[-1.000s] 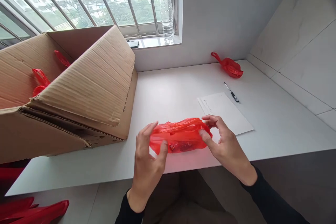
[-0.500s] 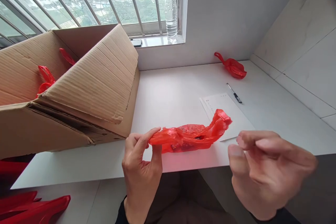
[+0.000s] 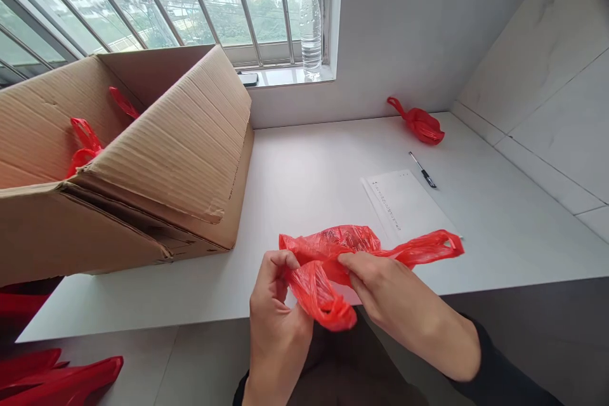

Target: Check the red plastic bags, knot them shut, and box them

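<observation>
Red plastic bag (image 3: pixel 347 247) at the table's (image 3: pixel 304 171) front edge: my left hand (image 3: pixel 276 311) and right hand (image 3: pixel 390 298) both pinch it, handle loops trailing either side.

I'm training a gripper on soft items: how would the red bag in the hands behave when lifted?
Probably floppy: the red bag droops in a fold beside the left hand and trails a loose loop past the right hand. Likely light, since fingertip pinches carry it. Its glossy film may slip.
</observation>
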{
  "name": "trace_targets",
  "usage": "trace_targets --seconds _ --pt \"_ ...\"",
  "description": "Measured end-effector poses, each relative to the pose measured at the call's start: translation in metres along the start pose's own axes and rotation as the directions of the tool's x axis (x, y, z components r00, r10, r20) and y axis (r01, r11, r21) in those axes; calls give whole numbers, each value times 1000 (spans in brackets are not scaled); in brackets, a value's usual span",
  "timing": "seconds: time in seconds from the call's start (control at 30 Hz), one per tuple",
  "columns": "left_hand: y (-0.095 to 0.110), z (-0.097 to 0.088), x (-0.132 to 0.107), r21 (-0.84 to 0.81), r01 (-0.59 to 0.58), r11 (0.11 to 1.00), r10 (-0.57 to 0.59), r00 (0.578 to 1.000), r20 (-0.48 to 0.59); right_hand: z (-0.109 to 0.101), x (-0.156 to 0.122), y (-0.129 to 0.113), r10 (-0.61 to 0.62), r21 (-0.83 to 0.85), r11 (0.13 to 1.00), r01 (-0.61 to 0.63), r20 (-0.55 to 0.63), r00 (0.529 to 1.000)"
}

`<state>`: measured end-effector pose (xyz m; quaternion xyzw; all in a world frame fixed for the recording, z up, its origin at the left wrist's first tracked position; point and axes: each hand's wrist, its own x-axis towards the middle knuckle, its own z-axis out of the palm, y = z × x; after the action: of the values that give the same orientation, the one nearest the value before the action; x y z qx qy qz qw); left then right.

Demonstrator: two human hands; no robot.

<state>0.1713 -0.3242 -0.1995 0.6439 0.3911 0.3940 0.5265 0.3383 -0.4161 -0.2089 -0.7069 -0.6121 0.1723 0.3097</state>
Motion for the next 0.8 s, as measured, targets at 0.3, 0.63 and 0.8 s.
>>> trace_targets --seconds 0.3,0.63,0.8 --pt "11 0 -4 16 188 982 -189 977 99 -4 -2 3 66 -291 954 -66 -10 998" --pt "6 -5 2 -151 122 981 -131 990 -53 -23 -4 7 225 -492 864 -105 191 955" --pt "8 0 -3 -396 273 877 -290 957 19 -21 2 14 82 -277 961 -17 225 971"
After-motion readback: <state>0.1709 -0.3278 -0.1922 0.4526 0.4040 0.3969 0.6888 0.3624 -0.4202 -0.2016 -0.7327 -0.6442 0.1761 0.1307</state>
